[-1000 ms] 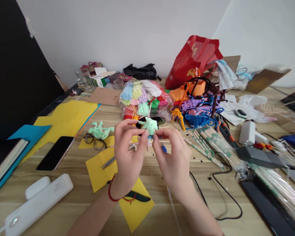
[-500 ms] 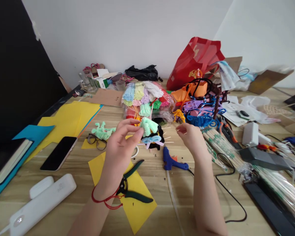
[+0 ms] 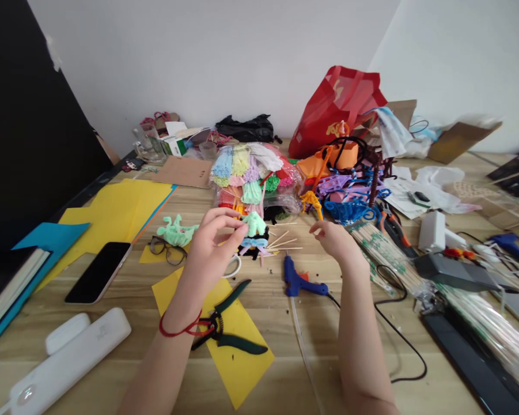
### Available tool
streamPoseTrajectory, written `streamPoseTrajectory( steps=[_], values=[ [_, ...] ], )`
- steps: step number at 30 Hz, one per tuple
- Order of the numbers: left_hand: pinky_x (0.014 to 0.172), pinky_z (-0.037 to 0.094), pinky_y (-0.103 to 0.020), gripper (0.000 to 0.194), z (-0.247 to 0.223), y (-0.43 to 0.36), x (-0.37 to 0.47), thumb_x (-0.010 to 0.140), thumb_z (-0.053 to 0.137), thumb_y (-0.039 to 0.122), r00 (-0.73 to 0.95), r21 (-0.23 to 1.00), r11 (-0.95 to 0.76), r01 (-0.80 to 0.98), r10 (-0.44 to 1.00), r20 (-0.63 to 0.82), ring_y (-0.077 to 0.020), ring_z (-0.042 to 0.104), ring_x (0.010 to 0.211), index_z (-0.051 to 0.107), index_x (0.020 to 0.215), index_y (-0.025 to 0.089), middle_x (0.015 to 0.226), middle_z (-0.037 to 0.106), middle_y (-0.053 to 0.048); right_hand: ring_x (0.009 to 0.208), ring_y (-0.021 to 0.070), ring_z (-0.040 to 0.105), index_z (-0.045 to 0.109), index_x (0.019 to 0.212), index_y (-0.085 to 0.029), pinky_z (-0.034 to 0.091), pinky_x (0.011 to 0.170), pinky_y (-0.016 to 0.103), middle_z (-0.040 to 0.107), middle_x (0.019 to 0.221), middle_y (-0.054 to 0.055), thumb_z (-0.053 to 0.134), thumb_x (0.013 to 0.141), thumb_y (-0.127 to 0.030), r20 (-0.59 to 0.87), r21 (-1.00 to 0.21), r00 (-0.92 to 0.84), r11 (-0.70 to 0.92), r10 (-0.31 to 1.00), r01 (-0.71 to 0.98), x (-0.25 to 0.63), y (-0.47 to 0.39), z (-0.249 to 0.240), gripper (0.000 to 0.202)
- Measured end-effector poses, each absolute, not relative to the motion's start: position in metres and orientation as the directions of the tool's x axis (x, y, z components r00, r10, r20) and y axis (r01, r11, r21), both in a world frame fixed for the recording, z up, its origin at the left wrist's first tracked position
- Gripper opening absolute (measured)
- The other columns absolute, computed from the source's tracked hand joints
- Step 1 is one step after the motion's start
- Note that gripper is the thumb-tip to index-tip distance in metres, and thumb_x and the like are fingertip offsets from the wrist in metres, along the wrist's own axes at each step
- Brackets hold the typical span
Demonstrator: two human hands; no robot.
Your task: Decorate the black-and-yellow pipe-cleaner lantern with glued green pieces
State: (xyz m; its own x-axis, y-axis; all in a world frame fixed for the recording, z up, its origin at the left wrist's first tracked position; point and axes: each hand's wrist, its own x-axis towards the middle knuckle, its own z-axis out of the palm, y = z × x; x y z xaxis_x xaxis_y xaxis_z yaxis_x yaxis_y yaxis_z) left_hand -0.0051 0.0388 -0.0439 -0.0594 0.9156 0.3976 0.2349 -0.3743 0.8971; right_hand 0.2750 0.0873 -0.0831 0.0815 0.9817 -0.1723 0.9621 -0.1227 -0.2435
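Note:
My left hand [image 3: 216, 253] pinches a mint-green fuzzy pipe-cleaner piece [image 3: 254, 223] between thumb and fingers, above the table. Just behind and below it lie a pale blue and lilac bow [image 3: 254, 244] and some black fuzzy material, partly covered. My right hand [image 3: 334, 242] hovers to the right with its fingertips drawn together; whether anything is between them I cannot make out. Between my forearms a blue glue gun [image 3: 300, 280] rests on the table. Green-handled pruning shears [image 3: 224, 323] lie on yellow paper [image 3: 242, 369] by my left wrist.
A bag of colourful pipe cleaners [image 3: 253, 173] sits behind my hands. Another mint-green pipe-cleaner figure [image 3: 178, 230] and glasses [image 3: 168, 251] lie left, with a phone [image 3: 98, 272] and white power strip [image 3: 69, 369]. Bundled sticks [image 3: 384, 253] and a black cable [image 3: 408, 346] lie right.
The mint-green piece has turned in my left hand and sits slightly lower. My right hand has dipped a little, its fingertips closer together. The view has shifted slightly.

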Motion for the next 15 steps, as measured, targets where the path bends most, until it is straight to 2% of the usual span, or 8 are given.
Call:
streamPoseTrajectory(
  steps=[2,5,8,12,15],
  values=[
    [0.069,0.06,-0.026,0.019,-0.043,0.042,-0.011,0.08,0.072,0.037,-0.083,0.899,-0.337,0.278,0.924,0.373,-0.0201,0.065,0.099,0.07,0.074,0.019,0.107,0.064,-0.008,0.097,0.02,0.069,0.068,0.113,-0.017,0.056,0.086,0.038,0.071,0.109,0.008,0.06,0.097,-0.023,-0.217,-0.216,0.103,-0.151,0.971,0.965,0.279,0.091,-0.088,0.019],
    [0.07,0.059,-0.025,0.018,-0.043,0.047,-0.024,0.08,0.068,0.037,-0.123,0.875,-0.32,0.362,0.915,0.385,-0.0202,0.065,0.102,0.071,0.076,0.019,0.106,0.066,-0.008,0.101,0.0209,0.068,0.064,0.118,-0.016,0.058,0.088,0.043,0.067,0.118,0.008,0.062,0.097,-0.035,-0.278,-0.178,0.134,-0.188,0.951,0.966,0.284,0.095,-0.096,0.028],
    [0.07,0.058,-0.025,0.018,-0.049,0.057,-0.042,0.079,0.066,0.036,-0.141,0.805,-0.277,0.524,0.904,0.403,-0.0194,0.064,0.097,0.071,0.075,0.02,0.102,0.068,-0.007,0.105,0.0223,0.067,0.062,0.122,-0.017,0.058,0.089,0.043,0.066,0.123,0.009,0.063,0.096,-0.035,-0.312,-0.154,0.156,-0.211,0.937,0.965,0.288,0.098,-0.104,0.031],
    [0.069,0.057,-0.028,0.014,-0.07,0.078,-0.061,0.076,0.067,0.032,-0.151,0.781,-0.223,0.583,0.915,0.374,-0.0206,0.063,0.091,0.069,0.073,0.019,0.096,0.066,-0.007,0.108,0.0233,0.066,0.061,0.125,-0.018,0.058,0.091,0.044,0.064,0.126,0.01,0.063,0.097,-0.034,-0.291,-0.152,0.162,-0.213,0.943,0.965,0.284,0.104,-0.109,0.033],
    [0.079,0.057,-0.032,0.012,-0.086,0.092,-0.066,0.074,0.068,0.029,-0.135,0.769,-0.209,0.603,0.924,0.357,-0.02,0.063,0.086,0.069,0.07,0.018,0.09,0.065,-0.007,0.11,0.0234,0.065,0.061,0.126,-0.019,0.057,0.092,0.045,0.063,0.129,0.01,0.061,0.097,-0.035,-0.244,-0.209,0.079,-0.132,0.967,0.969,0.263,0.111,-0.115,0.033]
  ],
)
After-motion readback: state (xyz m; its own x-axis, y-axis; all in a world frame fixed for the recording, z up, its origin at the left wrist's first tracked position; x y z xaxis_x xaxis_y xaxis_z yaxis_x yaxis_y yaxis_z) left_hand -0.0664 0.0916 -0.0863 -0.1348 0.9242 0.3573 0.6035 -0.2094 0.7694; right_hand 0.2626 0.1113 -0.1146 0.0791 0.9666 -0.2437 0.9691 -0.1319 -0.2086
